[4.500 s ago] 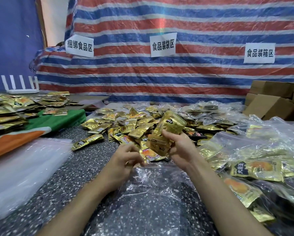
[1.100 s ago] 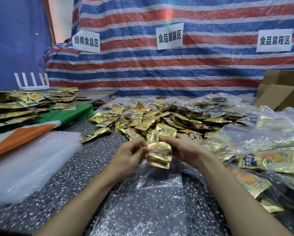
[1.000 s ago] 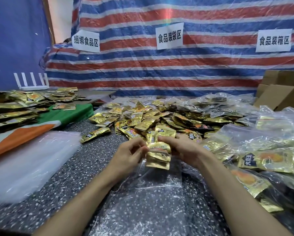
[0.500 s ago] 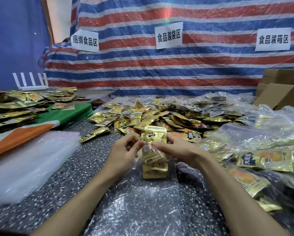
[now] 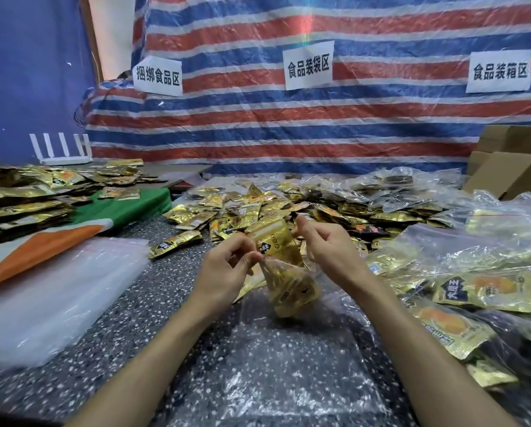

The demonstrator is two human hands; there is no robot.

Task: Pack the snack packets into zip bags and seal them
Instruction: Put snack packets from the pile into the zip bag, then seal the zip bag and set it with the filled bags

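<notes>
A clear zip bag (image 5: 292,288) with several gold snack packets inside hangs just above the table in the middle. My left hand (image 5: 227,269) pinches the bag's top edge at its left corner. My right hand (image 5: 329,248) pinches the upper right part of the bag, where a gold packet (image 5: 273,238) sticks up between both hands. A big heap of loose gold packets (image 5: 258,211) lies on the speckled table (image 5: 128,318) right behind my hands.
Empty clear bags (image 5: 289,365) lie flat under my forearms, and another stack (image 5: 51,291) sits at the left. Filled bags of packets (image 5: 473,272) pile up on the right, cardboard boxes (image 5: 510,177) behind them. Bundled packets (image 5: 21,198) rest on a green-orange cloth at the left.
The packets went from my right hand down into the bag. Both hands then lifted the bag's mouth and pulled apart; the bag now hangs tilted from my left fingers.
</notes>
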